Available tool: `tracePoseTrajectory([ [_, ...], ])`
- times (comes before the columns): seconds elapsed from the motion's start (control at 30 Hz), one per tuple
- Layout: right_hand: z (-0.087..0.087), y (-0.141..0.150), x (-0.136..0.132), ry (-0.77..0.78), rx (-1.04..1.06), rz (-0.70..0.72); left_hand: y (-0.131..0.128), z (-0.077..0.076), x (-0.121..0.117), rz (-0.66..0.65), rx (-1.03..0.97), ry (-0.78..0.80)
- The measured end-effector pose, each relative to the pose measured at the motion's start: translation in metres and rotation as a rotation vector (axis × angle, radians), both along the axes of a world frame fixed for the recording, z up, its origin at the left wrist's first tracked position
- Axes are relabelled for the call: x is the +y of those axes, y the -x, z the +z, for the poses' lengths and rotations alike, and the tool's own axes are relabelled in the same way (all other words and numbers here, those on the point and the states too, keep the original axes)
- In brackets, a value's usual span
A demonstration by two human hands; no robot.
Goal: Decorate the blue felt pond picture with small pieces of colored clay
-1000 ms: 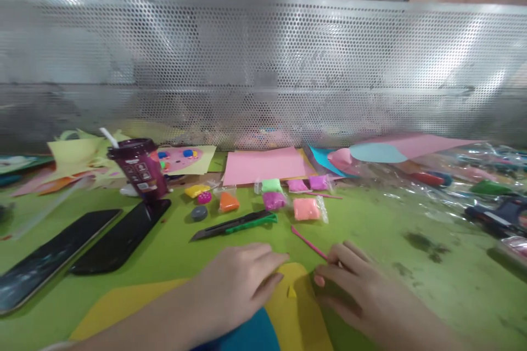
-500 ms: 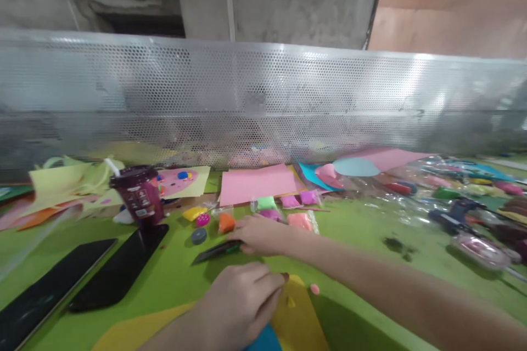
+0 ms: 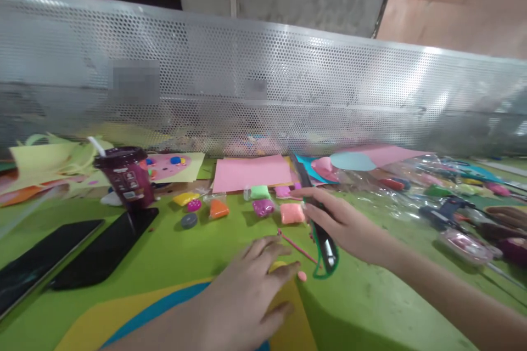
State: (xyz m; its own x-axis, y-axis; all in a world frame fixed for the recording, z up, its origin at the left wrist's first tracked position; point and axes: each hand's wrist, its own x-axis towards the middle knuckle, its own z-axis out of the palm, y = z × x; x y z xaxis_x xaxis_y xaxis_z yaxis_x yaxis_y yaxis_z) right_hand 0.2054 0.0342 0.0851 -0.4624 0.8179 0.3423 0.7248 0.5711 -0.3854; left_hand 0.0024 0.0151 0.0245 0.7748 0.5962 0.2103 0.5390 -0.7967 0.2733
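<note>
Presently we had the cutter (image 3: 329,252) in our right hand (image 3: 349,225), its green-edged end toward us and its dark end pointing away, near the salmon packet (image 3: 292,213). The fingers were bent across it; blur hid how tightly they gripped, and we could not tell whether it touched the table (image 3: 185,252). Our left hand (image 3: 247,285) lay over the yellow sheet (image 3: 90,321) and blue piece (image 3: 158,306), fingers spread apart. We saw nothing held there, though the palm side was hidden.

Progress, as we judged it: partway. The blue piece was laid on the yellow sheet, both partly covered by our left hand and forearm. A pink lump (image 3: 302,276) sat loose on the table, just beside the sheet and near the pink stick (image 3: 298,248). We saw nothing attached to the visible part of the blue piece, and the cutter was not seen cutting anything. Farther off, the orange packet (image 3: 218,208) and purple packet (image 3: 263,208) looked full, so we judged much of that material unused.
</note>
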Motion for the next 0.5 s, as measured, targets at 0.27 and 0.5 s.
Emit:
tracePoseTrajectory([
  [0.27,-0.058,-0.036,0.005,0.244,0.716,0.027,-0.015,-0.012,0.002,0.005,0.117,-0.051],
  [0.5,-0.063,-0.029,-0.014,0.200,0.850,-0.117,-0.016,-0.048,0.012,0.000,0.105,-0.279],
])
